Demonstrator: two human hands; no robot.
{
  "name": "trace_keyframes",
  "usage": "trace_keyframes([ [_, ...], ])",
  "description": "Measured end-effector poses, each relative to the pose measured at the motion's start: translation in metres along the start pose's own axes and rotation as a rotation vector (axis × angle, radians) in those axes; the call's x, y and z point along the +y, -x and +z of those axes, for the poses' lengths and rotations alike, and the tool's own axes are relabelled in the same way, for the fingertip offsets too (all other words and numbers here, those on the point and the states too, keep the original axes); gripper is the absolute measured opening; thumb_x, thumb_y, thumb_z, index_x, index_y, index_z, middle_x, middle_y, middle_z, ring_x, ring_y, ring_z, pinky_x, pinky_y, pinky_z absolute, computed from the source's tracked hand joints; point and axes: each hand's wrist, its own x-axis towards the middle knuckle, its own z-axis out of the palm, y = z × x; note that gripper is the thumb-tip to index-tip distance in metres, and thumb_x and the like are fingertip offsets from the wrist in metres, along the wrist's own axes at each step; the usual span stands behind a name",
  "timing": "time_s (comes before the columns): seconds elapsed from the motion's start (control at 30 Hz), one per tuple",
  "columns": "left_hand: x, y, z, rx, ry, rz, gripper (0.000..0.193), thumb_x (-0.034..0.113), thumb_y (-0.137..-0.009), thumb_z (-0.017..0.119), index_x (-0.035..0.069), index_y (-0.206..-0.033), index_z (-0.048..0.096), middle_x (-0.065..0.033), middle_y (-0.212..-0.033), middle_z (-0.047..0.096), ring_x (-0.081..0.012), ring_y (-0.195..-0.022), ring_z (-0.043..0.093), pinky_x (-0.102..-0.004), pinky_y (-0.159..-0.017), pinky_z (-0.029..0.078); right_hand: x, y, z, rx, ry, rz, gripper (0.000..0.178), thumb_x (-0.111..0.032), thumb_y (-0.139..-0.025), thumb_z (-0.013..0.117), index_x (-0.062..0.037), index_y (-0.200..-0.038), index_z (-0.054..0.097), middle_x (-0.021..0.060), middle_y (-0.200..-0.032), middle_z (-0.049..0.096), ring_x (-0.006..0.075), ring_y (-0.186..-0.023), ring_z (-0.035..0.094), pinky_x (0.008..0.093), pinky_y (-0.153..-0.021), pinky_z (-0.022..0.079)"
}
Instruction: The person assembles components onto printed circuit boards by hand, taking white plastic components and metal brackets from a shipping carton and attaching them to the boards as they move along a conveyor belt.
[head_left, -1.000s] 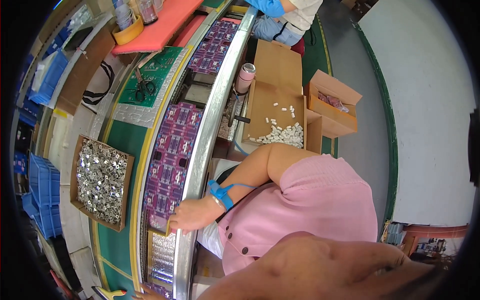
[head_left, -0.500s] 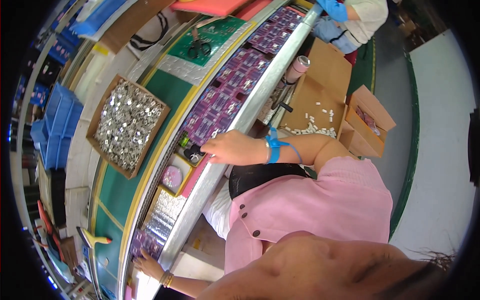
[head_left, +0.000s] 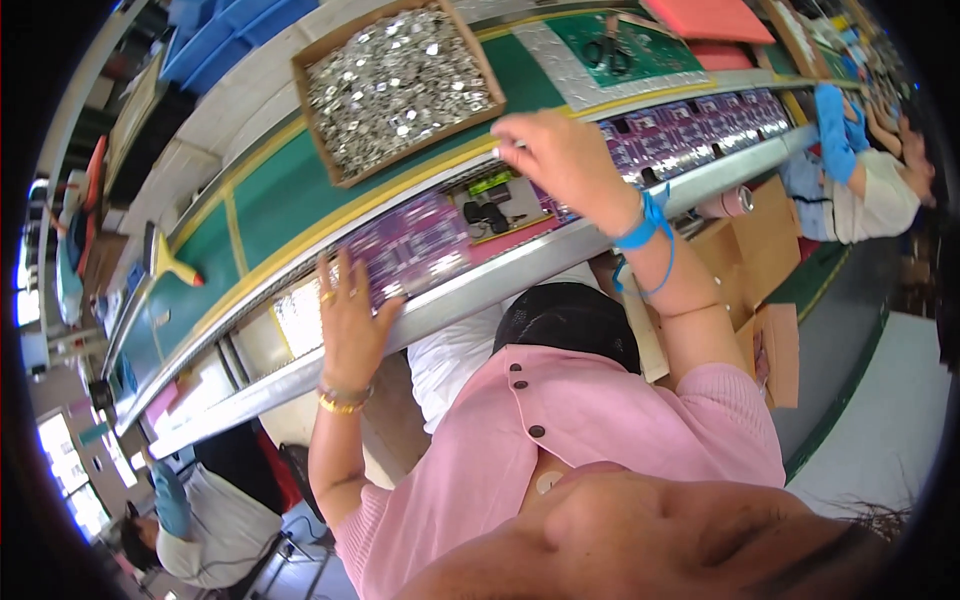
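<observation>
My left hand [head_left: 350, 310] lies with fingers spread at the left edge of a purple circuit board panel [head_left: 415, 245], touching it. The panel is slightly blurred and lies on the rail line in front of me. My right hand [head_left: 565, 165], with a blue wrist strap [head_left: 650, 220], is raised over the line, its thumb and finger pinched together. A small white part [head_left: 497, 153] shows at those fingertips. Beneath this hand, a row of more purple circuit boards [head_left: 690, 130] runs off to the right. Black and green small items [head_left: 487, 205] lie in a tray between the boards.
A cardboard box of shiny metal parts [head_left: 400, 90] stands beyond the line. Scissors [head_left: 608, 55] lie on a green board at the far right. The metal rail [head_left: 480, 280] runs along my side. A pink bottle [head_left: 735, 203] and open cardboard boxes [head_left: 765, 235] are at right; other people sit nearby.
The view has turned, so the line now runs more across. My left hand has brought the purple panel rightward along the line, over the foil-covered stretch. My right hand has lifted off the rail.
</observation>
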Motion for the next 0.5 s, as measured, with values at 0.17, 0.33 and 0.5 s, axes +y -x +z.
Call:
trace_keyframes([
  [0.17,0.022,-0.06,-0.016,0.186,0.081,0.211,0.038,0.029,-0.077,0.066,-0.002,-0.099,0.062,-0.0157,-0.118,0.052,-0.0355,-0.117,0.041,-0.0406,-0.094,0.038,0.031,-0.07,0.039,0.137,0.037,-0.123,0.012,-0.017,-0.077,0.062,-0.0116,-0.088,0.063,0.0054,-0.079,0.062,0.0251,-0.081,0.058,0.0377,-0.065,0.048],
  [0.33,0.018,-0.154,-0.023,0.495,0.097,0.35,0.017,0.02,-0.079,0.064,0.006,-0.087,0.066,-0.0069,-0.095,0.061,-0.0288,-0.093,0.052,-0.0383,-0.079,0.044,0.042,-0.105,0.07,0.121,0.167,-0.244,0.016,-0.016,-0.078,0.062,-0.0123,-0.094,0.063,0.0041,-0.089,0.057,0.0242,-0.088,0.056,0.0359,-0.07,0.048],
  [0.5,0.026,-0.22,-0.005,0.497,0.099,0.323,0.014,0.018,-0.076,0.065,0.007,-0.084,0.067,-0.0069,-0.092,0.06,-0.0285,-0.09,0.053,-0.0385,-0.078,0.045,0.041,-0.113,0.074,0.089,0.24,-0.249,0.021,-0.015,-0.076,0.064,-0.0115,-0.097,0.061,0.0051,-0.087,0.054,0.0254,-0.089,0.056,0.0376,-0.07,0.048],
])
